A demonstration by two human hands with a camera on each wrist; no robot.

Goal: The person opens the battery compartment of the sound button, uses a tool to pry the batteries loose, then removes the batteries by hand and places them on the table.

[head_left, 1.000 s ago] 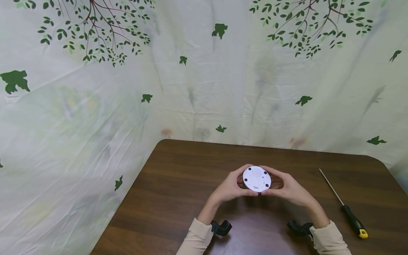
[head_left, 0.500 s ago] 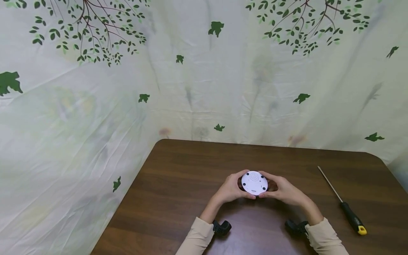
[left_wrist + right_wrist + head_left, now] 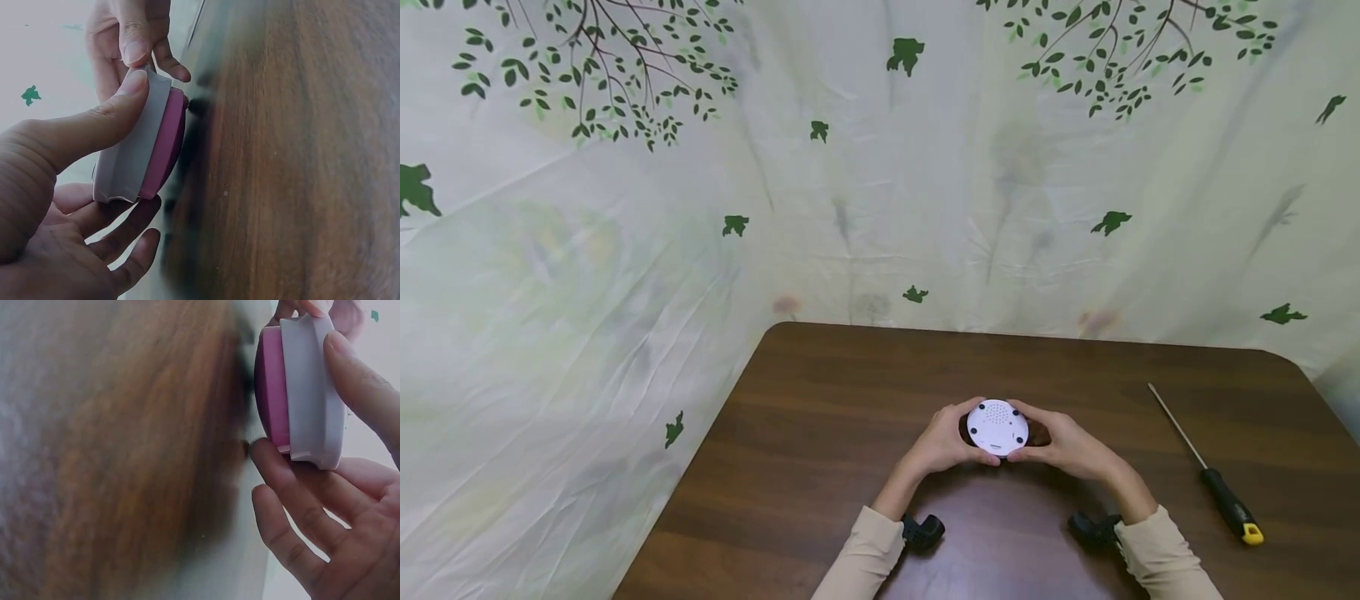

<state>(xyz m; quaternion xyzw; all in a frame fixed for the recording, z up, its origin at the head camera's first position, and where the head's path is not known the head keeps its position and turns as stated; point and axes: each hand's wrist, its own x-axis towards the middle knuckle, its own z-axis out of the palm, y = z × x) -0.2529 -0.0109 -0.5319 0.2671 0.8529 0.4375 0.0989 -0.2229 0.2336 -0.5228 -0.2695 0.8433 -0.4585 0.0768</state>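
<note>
Both the left hand and right hand grip the round device from opposite sides; the screwdriver lies nearer the right, shaft slanting away.

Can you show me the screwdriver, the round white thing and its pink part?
Screwdriver [image 3: 1222, 493]: head view, on its dark handle.
Round white thing [image 3: 997, 428]: head view, on its dotted face.
Pink part [image 3: 165, 145]: left wrist view, on its side.

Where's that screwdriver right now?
In the head view, the screwdriver lies on the brown table to the right of the person's right hand, its black-and-yellow handle nearer the camera and its tip towards the table's far edge.
</note>
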